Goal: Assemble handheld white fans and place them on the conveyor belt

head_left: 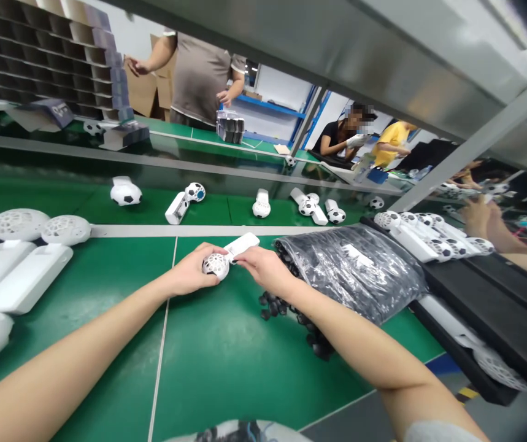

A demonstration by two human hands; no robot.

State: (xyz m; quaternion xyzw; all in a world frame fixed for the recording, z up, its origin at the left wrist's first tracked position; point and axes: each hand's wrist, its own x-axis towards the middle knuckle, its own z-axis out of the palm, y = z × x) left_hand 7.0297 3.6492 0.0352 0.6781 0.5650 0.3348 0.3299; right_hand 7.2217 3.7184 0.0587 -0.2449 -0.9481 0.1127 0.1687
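My left hand (pixel 192 270) is wrapped round the round, perforated head of a white device (pixel 216 265), which looks like a football-styled handheld fan. Its flat handle (pixel 245 243) points away to the upper right. At the neck, the fingertips of my right hand (pixel 265 270) are pinched together on a small black piece (pixel 235 262), partly hidden by the fingers. Beside my right forearm lies a clear plastic bag (pixel 355 264) of black parts. Several small black pieces (pixel 321 345) have spilled from its near side onto the green table (pixel 217 362).
White unfinished-looking devices (pixel 24 279) lie in rows at left. Beyond a pale rail (pixel 189 231), several football-patterned devices (pixel 126 191) rest on a green surface. Black trays (pixel 488 294) with more devices stand at right. Co-workers (pixel 205 77) are across the line; a metal frame hangs overhead.
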